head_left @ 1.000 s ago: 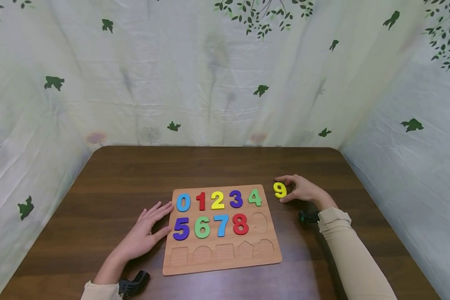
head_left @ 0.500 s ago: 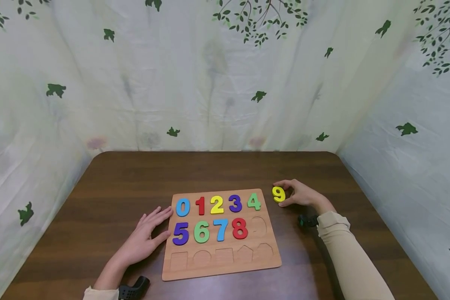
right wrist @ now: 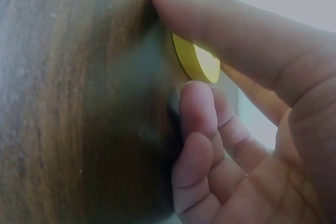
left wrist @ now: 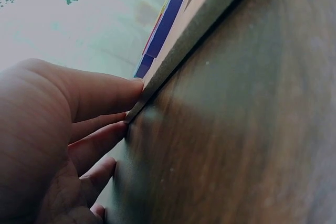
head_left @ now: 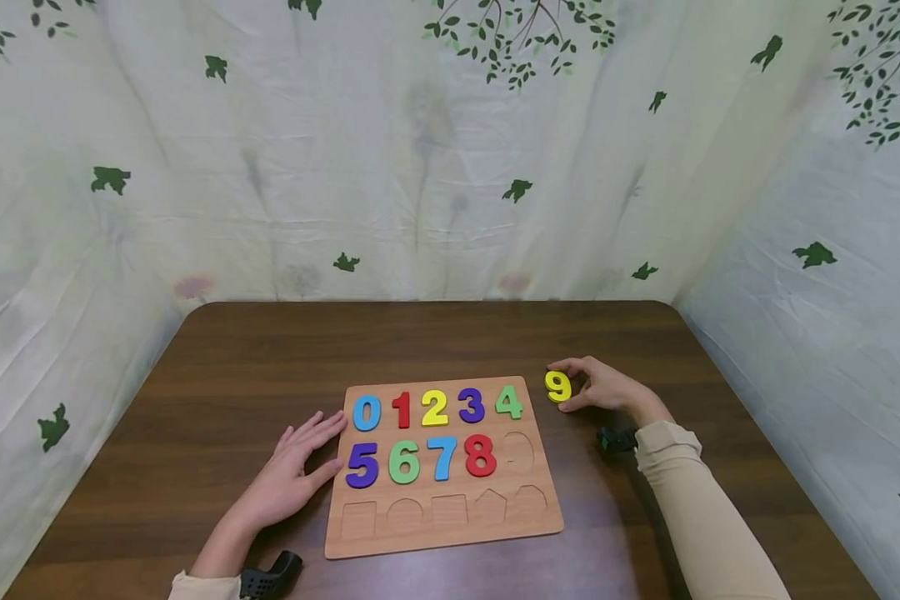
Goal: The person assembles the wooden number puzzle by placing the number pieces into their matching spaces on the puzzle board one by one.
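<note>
A wooden number board [head_left: 450, 537] lies on the table, with coloured numerals 0 to 8 in its two upper rows. My left hand [head_left: 288, 479] rests at the board's left edge, fingers extended, thumb and fingertips touching it. To the right of the board, my right hand [head_left: 607, 389] holds a yellow number 9 piece [head_left: 567, 387] between thumb and index finger, at table level. In the right wrist view the thumb covers part of the yellow 9 [right wrist: 189, 59], and the other fingers are loosely bent beside it. A 9-shaped recess [head_left: 516, 452] shows right of the red 8 [head_left: 481, 468].
Shape recesses [head_left: 450, 509] line the board's bottom row. A brown wood-grain table [head_left: 420, 337] extends around the board. Pale curtains [head_left: 390, 167] with leaf prints hang behind and at both sides. Each wrist wears a black device, such as the left one [head_left: 272, 575].
The head view tilted up slightly, so the scene sits a little lower in the frame. Both hands, the board and the number 9 look almost unmoved.
</note>
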A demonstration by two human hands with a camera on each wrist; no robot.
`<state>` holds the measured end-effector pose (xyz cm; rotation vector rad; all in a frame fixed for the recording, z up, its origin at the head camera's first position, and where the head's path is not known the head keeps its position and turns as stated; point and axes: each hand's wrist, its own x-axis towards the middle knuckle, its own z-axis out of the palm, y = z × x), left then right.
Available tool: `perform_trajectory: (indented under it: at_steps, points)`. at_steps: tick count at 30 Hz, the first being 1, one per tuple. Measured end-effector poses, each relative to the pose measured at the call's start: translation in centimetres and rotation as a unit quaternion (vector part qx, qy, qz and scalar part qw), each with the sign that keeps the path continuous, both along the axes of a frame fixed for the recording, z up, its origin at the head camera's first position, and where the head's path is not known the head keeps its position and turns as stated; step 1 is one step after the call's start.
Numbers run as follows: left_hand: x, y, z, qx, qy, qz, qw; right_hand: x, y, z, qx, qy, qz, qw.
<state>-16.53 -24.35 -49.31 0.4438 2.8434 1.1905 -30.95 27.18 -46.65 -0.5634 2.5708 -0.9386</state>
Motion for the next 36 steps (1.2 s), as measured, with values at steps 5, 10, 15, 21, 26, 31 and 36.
perform_trajectory:
  at_steps: [5,10,15,21,26,31,36]
  points:
    - [0.1,-0.1,0.0,0.001,-0.002,0.001,1.0000,0.1,0.0,0.1,-0.002,0.002,0.008,1.0000]
    - [0.2,-0.1,0.1,-0.001,-0.003,0.002,1.0000,0.2,-0.2,0.0,0.009,0.005,-0.006,0.9999]
    - [0.1,0.1,0.1,0.002,-0.005,-0.002,1.0000,0.6,-0.2,0.0,0.017,0.005,-0.037,0.9992]
    - [0.0,-0.1,-0.1,-0.003,0.001,-0.003,1.0000,1.1,-0.2,-0.1,0.010,0.016,-0.053,0.9984]
    - [-0.2,0.1,0.0,-0.006,0.001,-0.006,1.0000,2.3,0.0,-0.1,0.004,0.017,-0.054,0.9984]
    - [-0.3,0.2,0.0,-0.003,0.000,-0.008,1.0000,3.7,-0.4,0.4,0.006,0.027,-0.056,0.9980]
    - [-0.1,0.0,0.0,-0.001,0.001,-0.005,1.0000,5.3,-1.5,1.2,0.004,0.028,-0.045,0.9986]
